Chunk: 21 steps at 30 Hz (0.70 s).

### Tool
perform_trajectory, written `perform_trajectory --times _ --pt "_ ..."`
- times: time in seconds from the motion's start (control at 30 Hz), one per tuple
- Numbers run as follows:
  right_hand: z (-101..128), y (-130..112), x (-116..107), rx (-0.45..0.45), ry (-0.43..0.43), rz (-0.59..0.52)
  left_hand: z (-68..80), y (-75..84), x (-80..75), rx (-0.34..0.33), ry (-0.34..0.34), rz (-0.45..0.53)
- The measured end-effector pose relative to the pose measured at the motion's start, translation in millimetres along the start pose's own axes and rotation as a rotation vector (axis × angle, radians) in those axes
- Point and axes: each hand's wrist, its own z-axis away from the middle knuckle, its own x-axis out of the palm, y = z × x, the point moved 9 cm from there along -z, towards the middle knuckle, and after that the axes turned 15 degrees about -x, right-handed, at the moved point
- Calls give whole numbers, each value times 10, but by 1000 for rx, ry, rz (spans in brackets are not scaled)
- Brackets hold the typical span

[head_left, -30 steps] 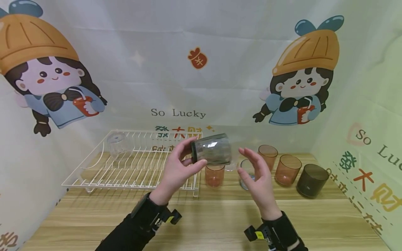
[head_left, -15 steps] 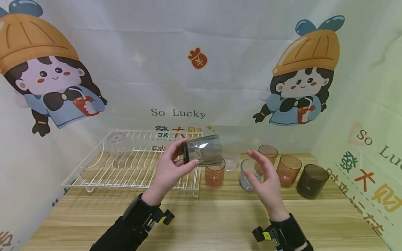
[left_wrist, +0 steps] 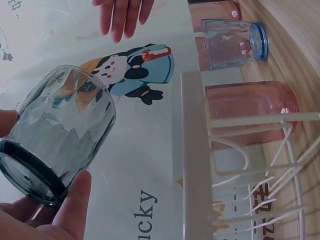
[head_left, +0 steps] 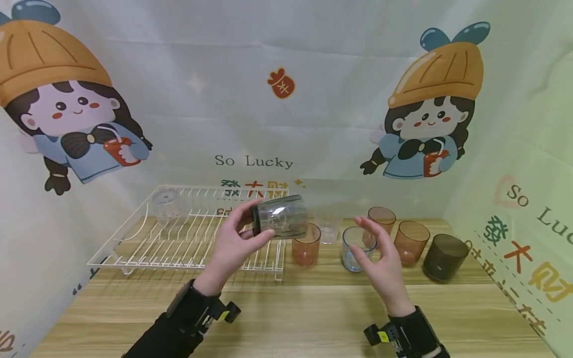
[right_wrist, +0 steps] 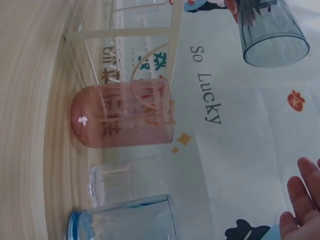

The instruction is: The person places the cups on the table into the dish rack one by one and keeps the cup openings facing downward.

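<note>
Both are raised, left hand [head_left: 229, 247] gripping a sideways gray glass [head_left: 283, 217], right hand [head_left: 385, 266] spread.

Grey tumbler [head_left: 282, 218] (darker base [left_wrist: 37, 170]), white rack [left_wrist: 195, 160]

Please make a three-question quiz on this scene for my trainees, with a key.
1. Which hand holds the tilted gray glass?
2. True or false: a pink glass sits in the white wire dish rack.
3. The rightmost glass on the table in the head view is: A) pink B) blue-tinted C) dark smoky

Key: 1. The left hand. 2. False; it holds a clear glass. 3. C.
</note>
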Motion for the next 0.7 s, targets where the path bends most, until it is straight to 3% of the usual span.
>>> perform_trajectory --times 0.37,0.7 --pt "29 117 -60 25 -36 53 -15 -69 -168 -27 44 -73" --pt "60 202 -91 41 -56 79 -37 -129 -318 -93 76 -152"
